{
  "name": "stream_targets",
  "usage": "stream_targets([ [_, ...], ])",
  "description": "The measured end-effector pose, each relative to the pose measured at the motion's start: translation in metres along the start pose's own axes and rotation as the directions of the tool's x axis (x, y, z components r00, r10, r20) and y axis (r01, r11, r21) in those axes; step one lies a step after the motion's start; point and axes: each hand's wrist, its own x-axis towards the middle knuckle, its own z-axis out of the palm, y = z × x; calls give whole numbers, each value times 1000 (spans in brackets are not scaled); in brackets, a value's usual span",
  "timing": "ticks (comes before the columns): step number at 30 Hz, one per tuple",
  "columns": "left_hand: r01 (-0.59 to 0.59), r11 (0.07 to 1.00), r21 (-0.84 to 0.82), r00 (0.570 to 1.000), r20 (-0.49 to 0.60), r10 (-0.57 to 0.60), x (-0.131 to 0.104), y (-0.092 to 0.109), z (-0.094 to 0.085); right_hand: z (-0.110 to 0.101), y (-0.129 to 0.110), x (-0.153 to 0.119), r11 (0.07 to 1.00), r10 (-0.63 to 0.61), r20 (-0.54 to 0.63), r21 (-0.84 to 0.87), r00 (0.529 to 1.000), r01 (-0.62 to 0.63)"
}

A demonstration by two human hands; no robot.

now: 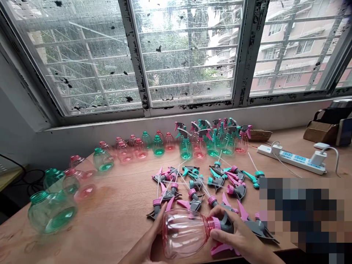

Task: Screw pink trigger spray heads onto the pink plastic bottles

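A clear pink spray bottle (185, 234) lies sideways in front of me, its base toward the left. My left hand (155, 234) is closed around the base end, its palm partly hidden behind the bottle. At the neck, my right hand (238, 233) grips the pink collar (216, 223) of a grey and pink spray head (226, 224) between thumb and fingers. That collar sits against the bottle's neck; how far it is screwed on I cannot tell. Just beyond my hands lie several loose spray heads (195, 200) in pink-grey and teal-grey, their thin tubes crossing.
Open green and pink bottles, such as a green bottle (52, 212), line the table's left and back. Several bottles with spray heads (185, 146) stand by the window. A white power strip (293, 159) with cables and a brown box (320, 130) are at the right. A blurred patch covers the lower right.
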Motion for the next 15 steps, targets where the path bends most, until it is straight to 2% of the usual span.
stream_targets([
  [8,36,999,25,999,10,-36,1,8,2,0,2,0,1000,7,18,6,1000,-7],
  [15,22,996,92,999,-26,-19,0,-2,-2,-1,2,1,1000,-20,23,-3,1000,20],
])
